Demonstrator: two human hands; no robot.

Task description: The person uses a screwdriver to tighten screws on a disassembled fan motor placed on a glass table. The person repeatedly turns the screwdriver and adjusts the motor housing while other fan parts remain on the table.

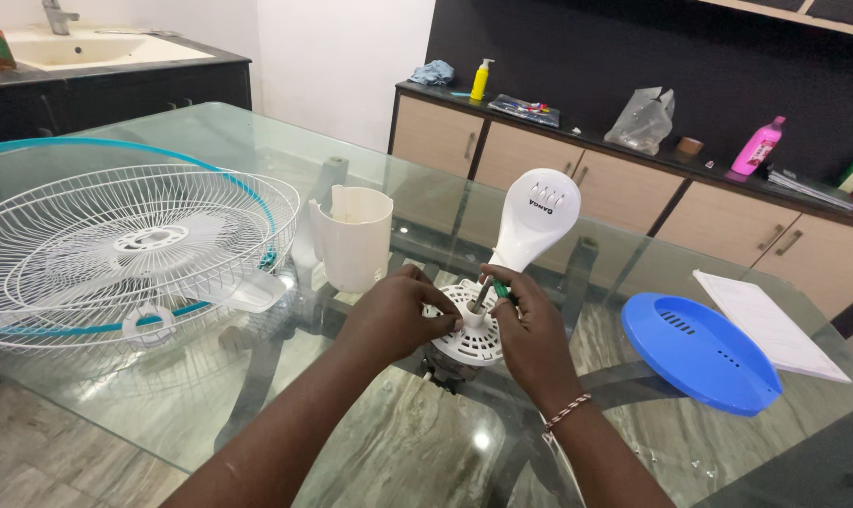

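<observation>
The white plastic fan neck (535, 218) rises from the ribbed round motor housing (473, 331), its long axis tilting up and right. The left hand (393, 315) grips the housing's rim; the right hand (530, 325) pinches a green-handled screwdriver (487, 293) on the glass table (257, 414).

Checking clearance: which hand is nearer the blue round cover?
Right. The right hand works at the fan motor, closer to the blue cover; the left hand sits beyond it.
</observation>
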